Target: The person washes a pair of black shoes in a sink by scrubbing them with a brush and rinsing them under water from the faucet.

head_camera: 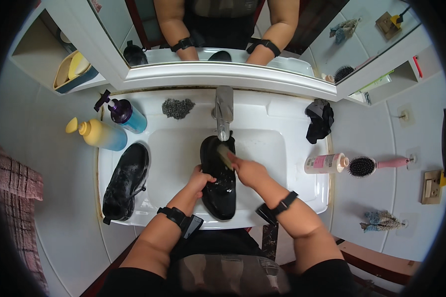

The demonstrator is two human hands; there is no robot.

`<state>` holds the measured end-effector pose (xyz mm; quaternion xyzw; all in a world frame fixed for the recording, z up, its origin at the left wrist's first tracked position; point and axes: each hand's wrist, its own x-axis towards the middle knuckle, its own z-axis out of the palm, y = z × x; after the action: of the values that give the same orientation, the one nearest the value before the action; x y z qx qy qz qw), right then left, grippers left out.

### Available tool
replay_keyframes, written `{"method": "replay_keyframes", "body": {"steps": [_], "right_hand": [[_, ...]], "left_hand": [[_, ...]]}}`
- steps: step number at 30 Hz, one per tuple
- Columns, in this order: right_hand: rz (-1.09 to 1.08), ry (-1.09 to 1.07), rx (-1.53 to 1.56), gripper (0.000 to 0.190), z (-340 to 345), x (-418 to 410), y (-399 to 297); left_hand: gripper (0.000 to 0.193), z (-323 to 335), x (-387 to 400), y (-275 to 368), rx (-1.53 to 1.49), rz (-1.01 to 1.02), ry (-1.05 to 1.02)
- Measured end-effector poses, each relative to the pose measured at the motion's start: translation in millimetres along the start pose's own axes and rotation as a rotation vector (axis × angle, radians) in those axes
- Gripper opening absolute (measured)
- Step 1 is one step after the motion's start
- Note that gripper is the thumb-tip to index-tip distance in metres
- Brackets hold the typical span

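Observation:
A wet, shiny black shoe [218, 196] lies lengthwise over the white sink basin [171, 156], its upper end just below the faucet spout. My left hand [201, 180] grips the shoe's left side, thumb on top. In my right hand [245, 170] is a small brush [225, 156], held against the upper part of the shoe; its bristles are hard to make out. The metal faucet [223, 107] stands over the shoe's end. On the sink's left rim rests a second black shoe [128, 178] with whitish smears.
Two pump bottles, one blue and purple [128, 115], one yellow and blue [104, 134], stand at the back left. A grey scouring pad [178, 108] lies behind the basin. At right are a black cloth [319, 120], a pink-labelled bottle [324, 163] and a hanging hairbrush [362, 166].

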<state>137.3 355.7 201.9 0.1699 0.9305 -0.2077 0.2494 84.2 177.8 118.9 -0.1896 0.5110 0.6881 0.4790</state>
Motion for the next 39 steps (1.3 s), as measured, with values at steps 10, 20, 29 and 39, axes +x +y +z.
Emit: {"method": "replay_keyframes", "body": {"steps": [10, 20, 29, 39], "right_hand": [[0.104, -0.103, -0.044, 0.039, -14.0, -7.4, -16.1], [-0.035, 0.025, 0.097, 0.055, -59.2, -18.4, 17.3], [-0.077, 0.175, 0.851, 0.038, 70.0, 37.4, 5.8], [-0.164, 0.650, 0.493, 0.054, 48.7, 42.3, -14.1]], "left_hand": [[0.073, 14.2, -19.5, 13.0, 0.164, -0.045, -0.003], [0.070, -47.1, -8.3, 62.8, 0.407, -0.073, -0.134], [0.062, 19.5, -76.5, 88.3, 1.664, 0.449, 0.438], [0.056, 8.9, -81.7, 102.7, 1.865, 0.821, 0.579]]}}
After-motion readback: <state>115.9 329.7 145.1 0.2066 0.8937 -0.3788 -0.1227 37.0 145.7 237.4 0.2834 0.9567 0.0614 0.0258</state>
